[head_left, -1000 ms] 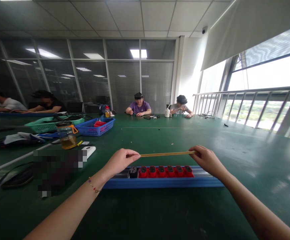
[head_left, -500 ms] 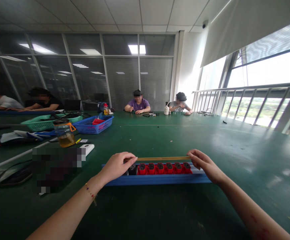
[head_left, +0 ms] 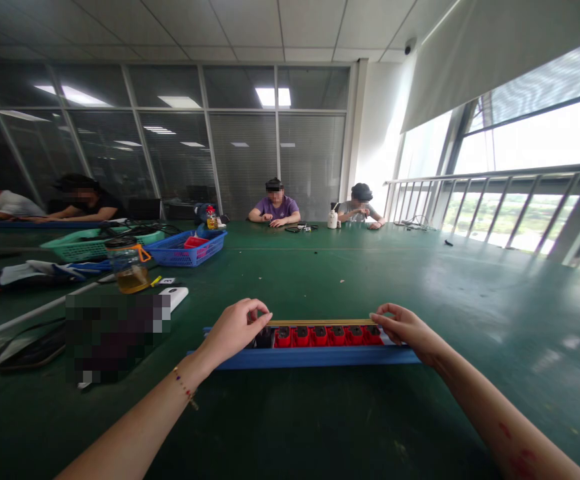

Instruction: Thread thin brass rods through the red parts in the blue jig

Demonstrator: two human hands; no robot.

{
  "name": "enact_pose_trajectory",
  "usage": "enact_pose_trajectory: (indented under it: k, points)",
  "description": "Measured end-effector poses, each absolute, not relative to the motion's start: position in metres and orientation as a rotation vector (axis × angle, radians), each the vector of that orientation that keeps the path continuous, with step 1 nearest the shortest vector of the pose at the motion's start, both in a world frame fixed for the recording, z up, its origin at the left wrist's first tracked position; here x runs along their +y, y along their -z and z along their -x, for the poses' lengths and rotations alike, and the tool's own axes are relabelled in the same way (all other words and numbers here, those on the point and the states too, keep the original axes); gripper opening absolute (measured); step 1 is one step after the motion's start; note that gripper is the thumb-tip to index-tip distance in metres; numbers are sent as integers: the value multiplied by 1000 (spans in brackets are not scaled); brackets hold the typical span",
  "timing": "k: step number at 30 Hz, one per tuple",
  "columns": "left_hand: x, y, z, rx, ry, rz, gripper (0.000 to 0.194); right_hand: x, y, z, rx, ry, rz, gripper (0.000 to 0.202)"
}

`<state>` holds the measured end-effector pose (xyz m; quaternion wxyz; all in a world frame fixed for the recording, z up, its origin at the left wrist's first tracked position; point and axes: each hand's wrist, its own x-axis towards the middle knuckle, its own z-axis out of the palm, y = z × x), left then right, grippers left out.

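Note:
Thin brass-coloured strips stretch level between my two hands, just above the far edge of a row of red socket modules with dark tops. My left hand pinches their left end between thumb and fingers. At the other end, my right hand has thumb and forefinger closed on them. The modules sit inside a long blue holder lying across the table. Beside the left fingers is a black part, partly covered by that hand. I cannot tell whether the strips touch the modules.
On the left of the green table are a jar of amber liquid, a blue basket, a green basket and a white-ended object. Several people sit farther off, including one in a purple shirt.
Both hands have brought the strips slightly lower and closer to the row of red modules. My right fingers have shifted a little left.

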<state>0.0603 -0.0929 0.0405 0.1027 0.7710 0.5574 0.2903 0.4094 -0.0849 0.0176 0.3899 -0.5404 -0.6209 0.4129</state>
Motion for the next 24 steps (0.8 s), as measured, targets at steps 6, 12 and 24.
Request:
enact_pose_trajectory:
  k: [6,12,24]
  points:
    - [-88,-35,-58,1649,-815,-2275,34,-82,-11,-413,-1699,-929,1495,40]
    - [-88,-35,-58,1630,-720,-2299,36,-83,-13,-411,-1800,-749,1560,38]
    - [-91,-37,-58,1589,-709,-2334,33,-81,-10,-413,-1741,-823,1441,36]
